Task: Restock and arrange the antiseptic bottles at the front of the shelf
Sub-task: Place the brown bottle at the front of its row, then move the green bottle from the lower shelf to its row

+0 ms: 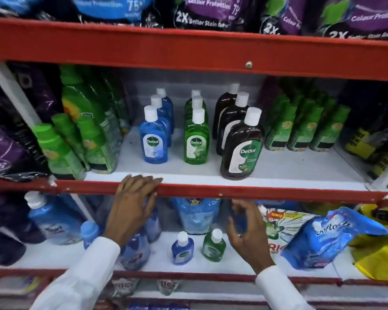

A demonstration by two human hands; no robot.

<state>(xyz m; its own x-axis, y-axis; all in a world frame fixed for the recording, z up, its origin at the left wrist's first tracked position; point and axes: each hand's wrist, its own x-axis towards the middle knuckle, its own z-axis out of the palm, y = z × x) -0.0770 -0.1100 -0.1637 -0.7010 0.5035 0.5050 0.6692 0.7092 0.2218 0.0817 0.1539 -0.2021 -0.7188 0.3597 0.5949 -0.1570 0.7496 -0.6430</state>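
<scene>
On the middle shelf (pixel 289 168) stand three front-to-back rows of white-capped Dettol bottles: blue ones (pixel 153 142), green ones (pixel 196 143) and larger brown ones (pixel 242 148). The front brown bottle stands nearest the shelf edge. My left hand (pixel 136 198) lies flat on the red shelf lip (pixel 278 193), below the blue row. My right hand (pixel 248 233) is under that lip, at the lower shelf, fingers curled around a small blue bottle (pixel 239 220) that is blurred. A small blue bottle (pixel 182 250) and a small green bottle (pixel 213 246) stand on the lower shelf between my hands.
Green detergent bottles (pixel 92 139) lean at the left of the middle shelf, and green pouches (pixel 300 130) stand at its right. The lower shelf holds blue softener pouches (pixel 329 238), blue bottles (pixel 54 220) and a detergent pack (pixel 280 229). Purple bags fill the top shelf.
</scene>
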